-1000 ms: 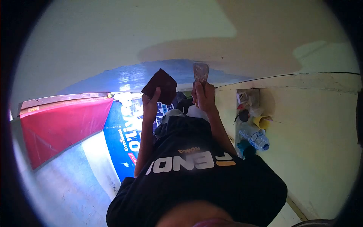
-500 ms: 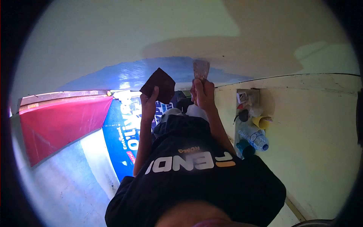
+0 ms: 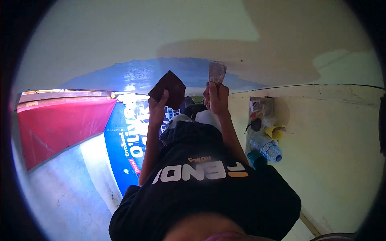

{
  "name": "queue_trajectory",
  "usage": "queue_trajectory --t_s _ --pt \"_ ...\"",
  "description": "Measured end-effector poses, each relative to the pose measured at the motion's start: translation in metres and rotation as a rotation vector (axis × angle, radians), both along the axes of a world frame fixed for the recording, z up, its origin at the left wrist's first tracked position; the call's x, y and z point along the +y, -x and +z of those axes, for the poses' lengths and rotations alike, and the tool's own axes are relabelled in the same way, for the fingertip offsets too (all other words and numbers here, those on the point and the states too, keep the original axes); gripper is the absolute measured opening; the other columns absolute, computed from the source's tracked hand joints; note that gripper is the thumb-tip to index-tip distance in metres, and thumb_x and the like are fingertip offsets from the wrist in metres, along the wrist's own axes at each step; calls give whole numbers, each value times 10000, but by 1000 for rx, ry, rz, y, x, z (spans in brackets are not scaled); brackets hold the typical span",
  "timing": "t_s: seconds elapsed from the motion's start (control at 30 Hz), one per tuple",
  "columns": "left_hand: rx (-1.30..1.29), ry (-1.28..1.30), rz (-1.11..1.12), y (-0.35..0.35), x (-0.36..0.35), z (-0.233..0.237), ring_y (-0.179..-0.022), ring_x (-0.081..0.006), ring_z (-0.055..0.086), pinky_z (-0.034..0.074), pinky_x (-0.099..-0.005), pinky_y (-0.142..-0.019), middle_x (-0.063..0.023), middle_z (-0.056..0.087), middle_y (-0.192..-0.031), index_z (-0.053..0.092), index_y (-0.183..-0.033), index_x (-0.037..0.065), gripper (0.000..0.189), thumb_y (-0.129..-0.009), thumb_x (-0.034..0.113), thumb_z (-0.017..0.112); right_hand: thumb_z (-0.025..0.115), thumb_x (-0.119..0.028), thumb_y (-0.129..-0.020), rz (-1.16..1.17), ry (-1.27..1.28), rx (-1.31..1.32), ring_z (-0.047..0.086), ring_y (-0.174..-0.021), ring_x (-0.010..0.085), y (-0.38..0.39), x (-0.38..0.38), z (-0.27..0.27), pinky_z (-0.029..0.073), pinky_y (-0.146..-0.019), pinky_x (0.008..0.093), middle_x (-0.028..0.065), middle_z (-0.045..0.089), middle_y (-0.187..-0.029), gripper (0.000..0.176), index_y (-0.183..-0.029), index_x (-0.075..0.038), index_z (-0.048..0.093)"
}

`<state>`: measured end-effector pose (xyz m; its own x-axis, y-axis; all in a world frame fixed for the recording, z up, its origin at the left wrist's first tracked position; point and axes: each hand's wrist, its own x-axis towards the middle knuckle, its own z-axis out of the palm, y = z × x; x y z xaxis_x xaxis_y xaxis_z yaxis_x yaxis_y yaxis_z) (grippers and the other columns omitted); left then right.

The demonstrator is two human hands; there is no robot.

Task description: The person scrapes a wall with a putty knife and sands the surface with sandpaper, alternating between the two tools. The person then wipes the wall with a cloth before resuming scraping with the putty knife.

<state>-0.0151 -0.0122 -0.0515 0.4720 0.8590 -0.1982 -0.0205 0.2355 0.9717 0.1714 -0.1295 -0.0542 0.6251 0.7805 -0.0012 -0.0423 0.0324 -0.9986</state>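
Note:
My left hand grips a dark brown flat piece with angled corners, its thumb lying across the near face. What the piece is made of cannot be told. In my right hand, closed fingers wrap the handle of a putty knife, whose worn, smeared blade points up and away from me. Beyond both hands stretches a pale wall with a bluish, shiny area along its lower part. Whether the blade touches the wall cannot be told.
To the right, a ledge holds a clear plastic bottle, a yellow cup and a teal container. A red panel and a blue printed banner stand at left. A cream wall rises on the right.
The putty knife has shifted slightly right, and its blade leans a little more to the right. My left hand keeps nearly the same place. The camera view has moved slightly.

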Motion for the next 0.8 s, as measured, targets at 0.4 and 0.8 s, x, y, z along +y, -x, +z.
queue_trajectory --t_s 0.4,0.8 --pt "9 -26 -42 2 0 5 -971 -119 589 455 -295 -854 -66 667 -1047 611 -1172 -5 331 -943 234 611 414 -282 -1012 23 -4 12 455 -400 89 5 5 15 409 -394 252 19 451 -508 404 -702 -38 500" --pt "13 29 -55 6 -1 6 -959 -121 598 464 -296 -844 -67 666 -1052 606 -1175 -11 341 -948 243 606 431 -272 -1009 17 7 62 453 -430 90 13 -4 12 426 -402 260 24 467 -544 359 -740 -41 486"
